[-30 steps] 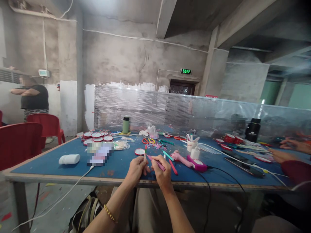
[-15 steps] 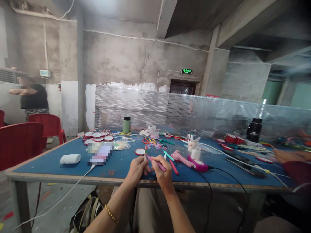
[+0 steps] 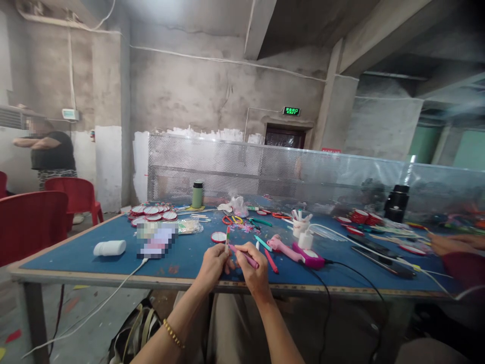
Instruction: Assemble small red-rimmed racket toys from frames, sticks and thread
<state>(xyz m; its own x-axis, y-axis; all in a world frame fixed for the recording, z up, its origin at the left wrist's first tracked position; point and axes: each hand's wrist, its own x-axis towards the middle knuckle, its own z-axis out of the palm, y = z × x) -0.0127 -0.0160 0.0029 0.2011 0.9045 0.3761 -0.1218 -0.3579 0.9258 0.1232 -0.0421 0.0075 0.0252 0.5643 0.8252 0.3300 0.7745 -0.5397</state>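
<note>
Bare concrete room, blue worktable (image 3: 83,253) cluttered with red discs (image 3: 151,212). Left hand (image 3: 212,265) pinches upright thin stick (image 3: 227,237); right hand (image 3: 254,268) fingers pinch pink pen (image 3: 244,255) over near edge.

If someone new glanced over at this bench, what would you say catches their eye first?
Probably the two hands at the near table edge: the left hand pinches a thin upright stick, and the right hand holds a pink stick beside it. Just right of them lies a pink glue gun on the blue table, and red-rimmed discs are stacked at the far left.
</note>
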